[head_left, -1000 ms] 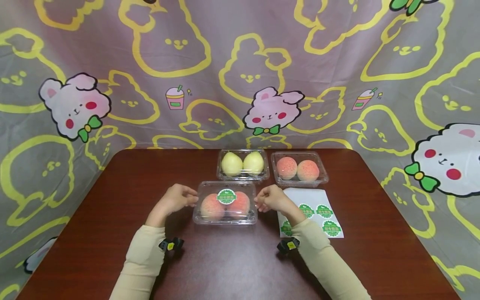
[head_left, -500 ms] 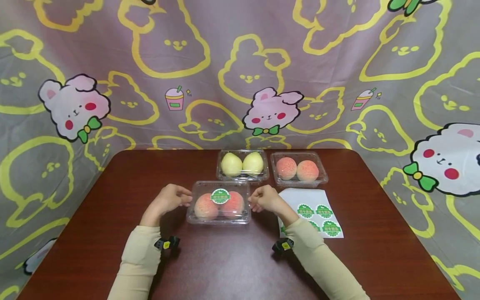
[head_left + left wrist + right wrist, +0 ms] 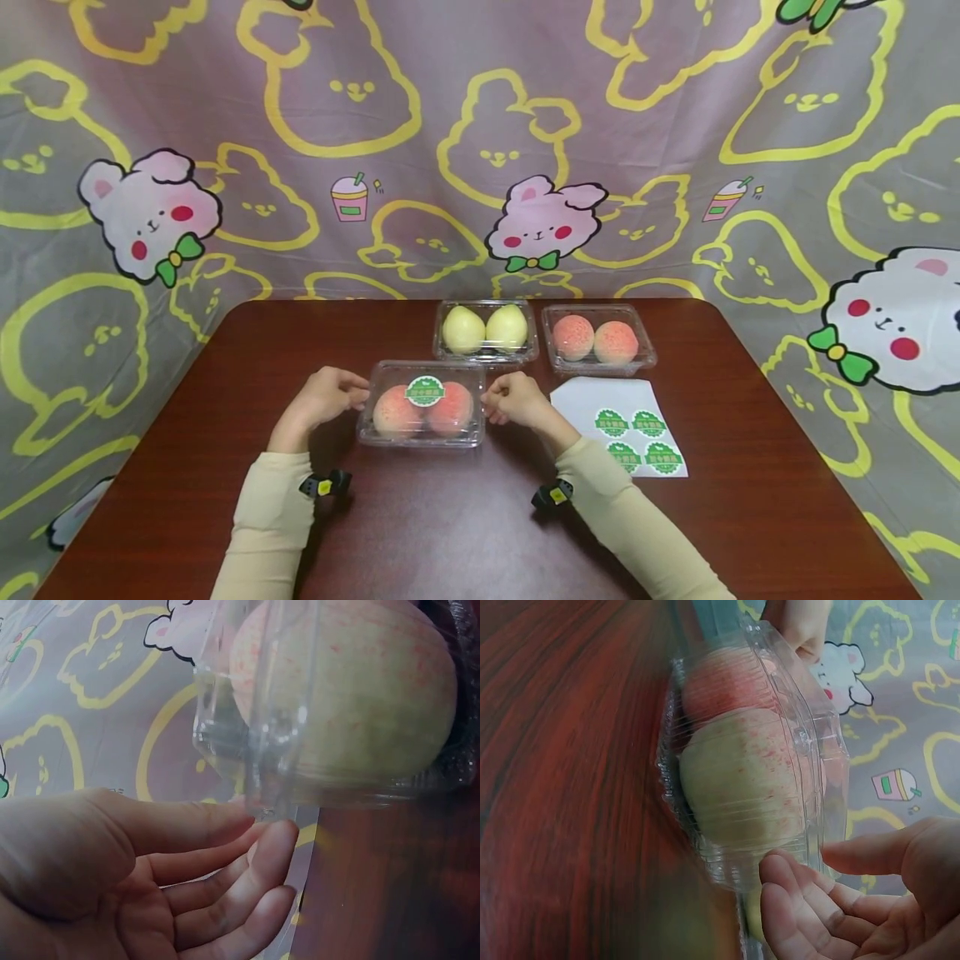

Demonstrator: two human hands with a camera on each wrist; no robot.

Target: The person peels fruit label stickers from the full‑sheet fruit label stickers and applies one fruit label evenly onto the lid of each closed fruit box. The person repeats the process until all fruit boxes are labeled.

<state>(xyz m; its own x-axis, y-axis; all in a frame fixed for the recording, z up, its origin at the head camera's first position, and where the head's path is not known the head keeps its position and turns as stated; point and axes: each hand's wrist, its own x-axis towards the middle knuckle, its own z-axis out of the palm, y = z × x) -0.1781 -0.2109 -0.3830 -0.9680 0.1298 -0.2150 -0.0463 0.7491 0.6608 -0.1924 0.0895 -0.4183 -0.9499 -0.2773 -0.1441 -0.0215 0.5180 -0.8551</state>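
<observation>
A clear plastic fruit box (image 3: 375,379) with two peaches (image 3: 448,408) inside is held between both hands, in the middle of the head view. A round green and white sticker (image 3: 425,391) lies on its lid. My left hand (image 3: 327,396) pinches the left rim between thumb and fingers; in the left wrist view, the fingertips (image 3: 274,847) meet at the edge of the box. On the opposite short side, my right hand (image 3: 517,398) pinches the rim, its thumb (image 3: 862,853) on one side and curled fingers on the other.
Behind stand a clear box with two yellow-green fruits (image 3: 463,330) and another with two peaches (image 3: 573,337). To the right lies a white sheet (image 3: 585,396) with several green stickers (image 3: 649,423). A patterned curtain (image 3: 420,125) hangs behind the brown table (image 3: 450,533).
Both hands have moved left together, carrying the held fruit box with them. More of the sticker sheet shows beside the right arm. The two boxes behind stay where they were.
</observation>
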